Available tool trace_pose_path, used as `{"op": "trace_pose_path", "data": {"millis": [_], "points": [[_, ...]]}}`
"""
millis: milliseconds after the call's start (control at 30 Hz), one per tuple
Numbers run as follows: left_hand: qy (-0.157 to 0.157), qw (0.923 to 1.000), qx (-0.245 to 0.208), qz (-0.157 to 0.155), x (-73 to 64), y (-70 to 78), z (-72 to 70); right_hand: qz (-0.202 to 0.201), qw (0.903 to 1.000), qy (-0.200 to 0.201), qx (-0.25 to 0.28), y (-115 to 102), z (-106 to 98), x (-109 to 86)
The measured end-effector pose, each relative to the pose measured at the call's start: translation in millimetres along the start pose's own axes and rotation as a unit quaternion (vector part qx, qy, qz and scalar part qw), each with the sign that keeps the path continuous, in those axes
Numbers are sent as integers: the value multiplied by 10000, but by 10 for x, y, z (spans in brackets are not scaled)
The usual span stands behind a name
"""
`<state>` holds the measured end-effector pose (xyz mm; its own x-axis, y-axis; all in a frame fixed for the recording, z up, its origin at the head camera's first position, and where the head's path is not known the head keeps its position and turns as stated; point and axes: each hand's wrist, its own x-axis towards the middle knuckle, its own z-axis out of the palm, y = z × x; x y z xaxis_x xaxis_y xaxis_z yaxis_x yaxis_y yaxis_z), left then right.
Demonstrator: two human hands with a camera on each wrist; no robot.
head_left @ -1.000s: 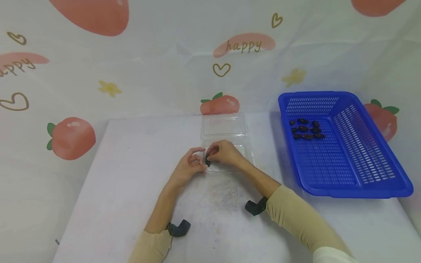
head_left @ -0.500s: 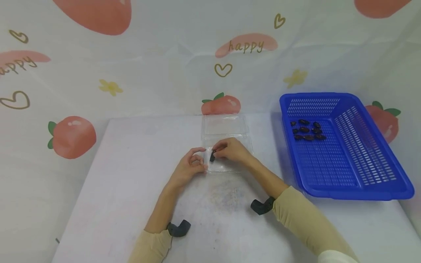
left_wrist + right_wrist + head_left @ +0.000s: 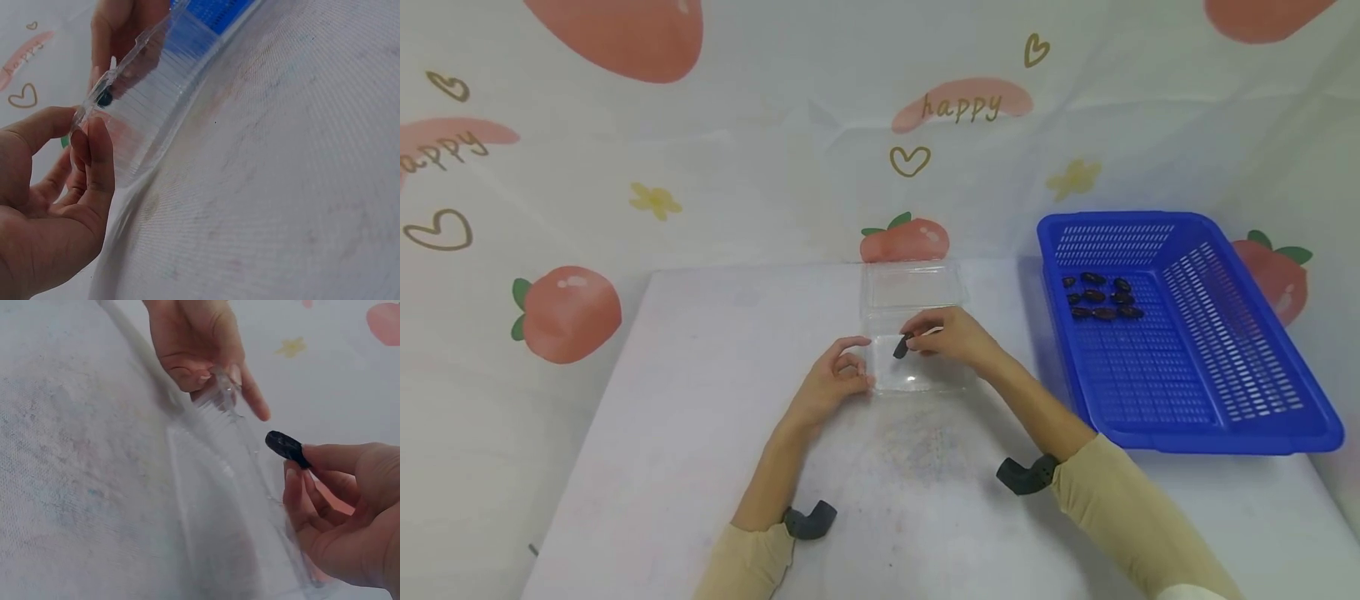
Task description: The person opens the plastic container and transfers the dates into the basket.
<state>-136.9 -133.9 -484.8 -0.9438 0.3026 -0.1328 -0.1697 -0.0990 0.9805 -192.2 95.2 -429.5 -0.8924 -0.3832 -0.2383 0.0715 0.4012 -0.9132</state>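
My right hand [image 3: 961,337] pinches a dark, oblong date [image 3: 902,346] between thumb and fingertips, raised over a clear plastic box [image 3: 925,382]. In the right wrist view the date [image 3: 286,447] sticks out past the fingertips, blackish and slightly wrinkled. The box lies with its lid [image 3: 913,285] folded back toward the wall. At its left side my left hand [image 3: 827,383] grips the rim. The left wrist view shows the thumb and fingers of that left hand [image 3: 62,200] pinching the clear edge. No other date shows in the visible part of the box.
To the right stands a blue perforated basket [image 3: 1210,440], with several dark dates [image 3: 1093,296] grouped at its far left corner. The white tabletop [image 3: 700,350] runs back to a fruit-patterned cloth wall [image 3: 760,183]. Each forearm wears a black wrist mount [image 3: 811,521].
My right hand has lifted the date from the box's left side and carried it to the right and slightly away from me. The left hand stays on the rim.
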Motion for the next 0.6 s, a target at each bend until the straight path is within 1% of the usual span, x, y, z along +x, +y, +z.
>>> {"op": "trace_pose_path", "data": {"millis": [67, 167, 333, 500, 600], "points": [[-13, 10000, -9, -25, -5, 3, 0, 32, 9999, -54, 101, -25, -39, -47], [-40, 10000, -14, -27, -4, 0, -2, -47, 9997, -122, 227, -93, -91, -124], [-48, 10000, 38, -30, 4, -5, -5, -331, 9992, -77, 233, -199, -209, -240], [-79, 10000, 34, 2, 1, -12, -12, -499, 9972, -78, 556, -249, -389, -348], [-114, 9999, -10, 80, 1, -5, -14, -473, 9965, -4, 694, -271, -518, -416]]}}
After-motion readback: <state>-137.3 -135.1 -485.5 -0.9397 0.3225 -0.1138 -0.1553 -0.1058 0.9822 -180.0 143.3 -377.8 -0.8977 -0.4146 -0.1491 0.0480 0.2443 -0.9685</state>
